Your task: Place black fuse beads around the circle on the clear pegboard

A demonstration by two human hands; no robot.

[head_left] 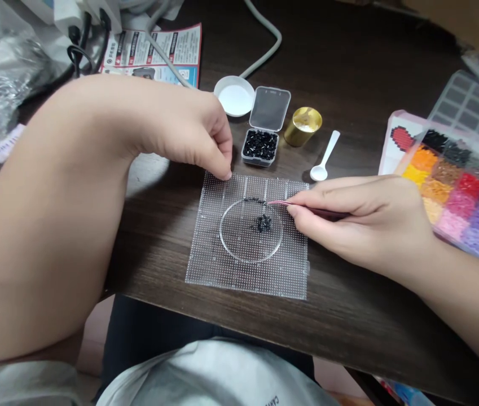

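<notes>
My right hand [361, 223] pinches a pair of pink-and-dark tweezers [319, 211], their tips on the clear pegboard [205, 259] at the end of a short row of black beads [255, 199]. Around a small pile of loose black beads [263, 223] lies a thin clear ring [231, 254] on the board. My left hand [197, 129] is bent over from the left, its thumb and fingers closed at the board's top left edge. Whether a bead sits between the tweezer tips is too small to tell.
Behind the board stand an opened little box of black beads [260, 145], a white round lid [234, 96] and a gold cup [302, 127]. A white spoon [326, 158] lies beside them. At right is a tray of coloured beads [467, 192]; cables [279, 39] run at the back.
</notes>
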